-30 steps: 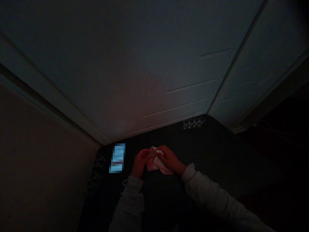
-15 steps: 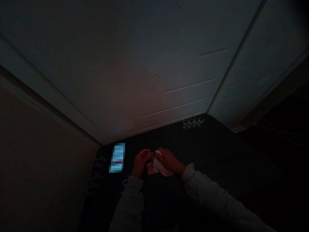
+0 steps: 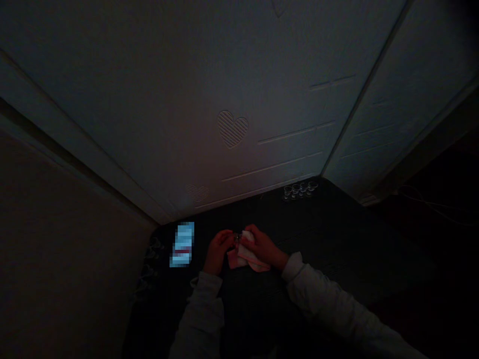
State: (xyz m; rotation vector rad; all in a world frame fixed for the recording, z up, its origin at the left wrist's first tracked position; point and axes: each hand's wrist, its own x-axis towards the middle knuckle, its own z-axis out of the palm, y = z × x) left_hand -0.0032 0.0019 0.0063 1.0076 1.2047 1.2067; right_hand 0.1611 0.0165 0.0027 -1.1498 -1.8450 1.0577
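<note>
The room is very dark. My left hand and my right hand meet over a dark table. A pale pink cloth is bunched in my right hand and hangs below it. Between the fingertips of both hands sits a small object, too dim to identify; my left hand pinches it. Both sleeves are light grey.
A lit phone screen lies left of my hands. Several small clear glasses stand in a row at the table's far edge, and more glassware lines the left edge. A pale panel with heart shapes rises behind.
My right hand has drawn the cloth tighter and shifted slightly toward my left hand. The rest of the scene stays the same.
</note>
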